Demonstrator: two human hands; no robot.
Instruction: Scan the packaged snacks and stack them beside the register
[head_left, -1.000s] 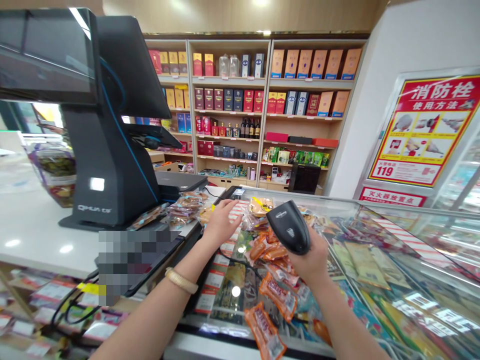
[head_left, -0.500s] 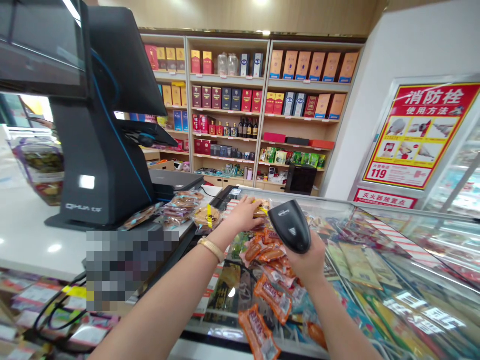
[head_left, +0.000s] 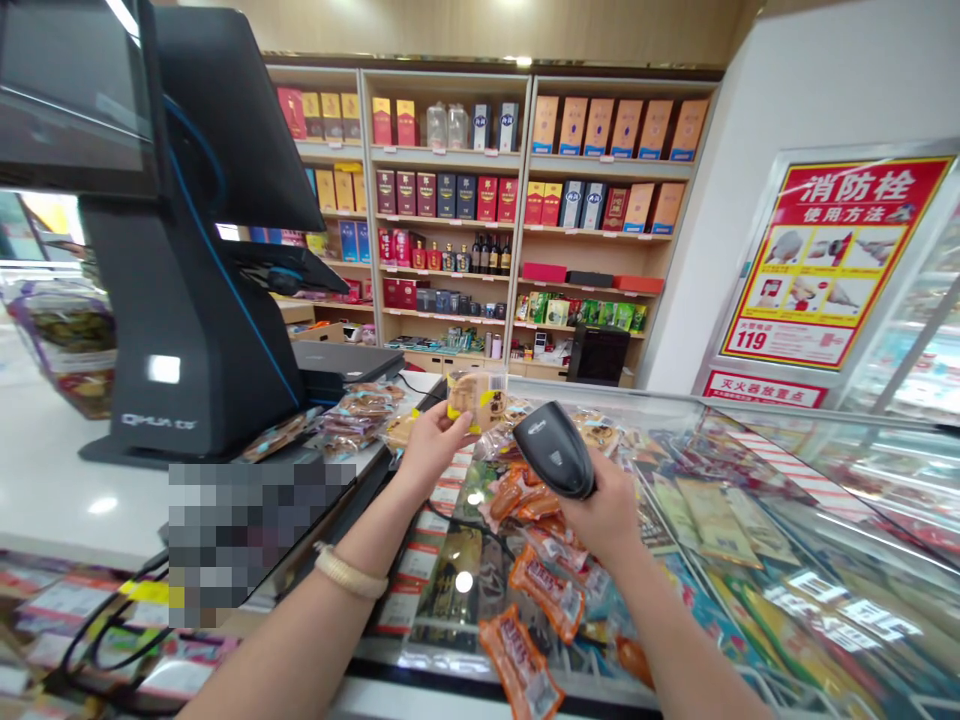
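Note:
My left hand (head_left: 435, 438) pinches a small yellow-and-clear packaged snack (head_left: 478, 400), held upright with its barcode label at the top right. In my right hand (head_left: 606, 505) is a black handheld scanner (head_left: 555, 450), its head close to the snack's right side but apart from it. Orange-wrapped snack packets (head_left: 547, 590) lie on the glass counter beneath and in front of the scanner. Further packaged snacks (head_left: 596, 432) are behind the scanner. A pile of brown snack packets (head_left: 356, 415) rests to the left of my left hand.
A black register stand (head_left: 199, 340) with screens occupies the white counter (head_left: 45, 450) at left. Flat colourful packages (head_left: 720, 520) show in the glass case at right. Shelves of boxes (head_left: 446, 200) stand behind. Black cables (head_left: 82, 640) hang at the lower left.
My left hand has moved left from the snacks on the glass and now holds up the yellow snack packet. The scanner has shifted slightly left. The view has also shifted a little.

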